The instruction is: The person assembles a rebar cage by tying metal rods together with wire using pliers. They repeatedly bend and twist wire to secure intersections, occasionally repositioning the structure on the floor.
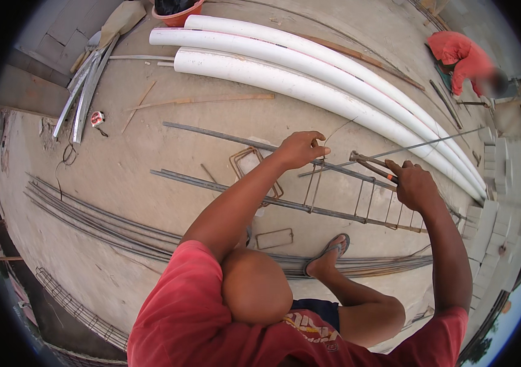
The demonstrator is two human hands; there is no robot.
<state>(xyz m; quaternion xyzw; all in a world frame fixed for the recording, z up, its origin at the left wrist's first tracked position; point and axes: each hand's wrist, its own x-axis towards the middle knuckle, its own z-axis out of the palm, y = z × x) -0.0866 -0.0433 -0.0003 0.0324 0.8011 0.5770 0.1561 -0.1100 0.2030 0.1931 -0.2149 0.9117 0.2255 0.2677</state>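
Note:
A rebar cage [333, 212] lies across the floor before me, its long steel bars joined by several rectangular stirrups toward the right. At its far bar, my left hand [300, 149] is closed in a pinch beside a stirrup corner. A thin tie wire [341, 126] curves up and right from those fingers. My right hand [416, 185] grips the handles of a pair of pincers [370, 164], whose jaws sit just above the far bar, right of my left hand. Loose stirrups [236, 160] lie under and beside the cage, partly hidden by my left forearm.
Long white pipes [242, 68] stretch beyond the cage. A loose bar [419, 147] crosses it diagonally. Rebar bundles [101, 223] lie near my foot. A tape measure [97, 118] and metal channels [86, 92] are at far left. Another person [465, 58] bends at far right.

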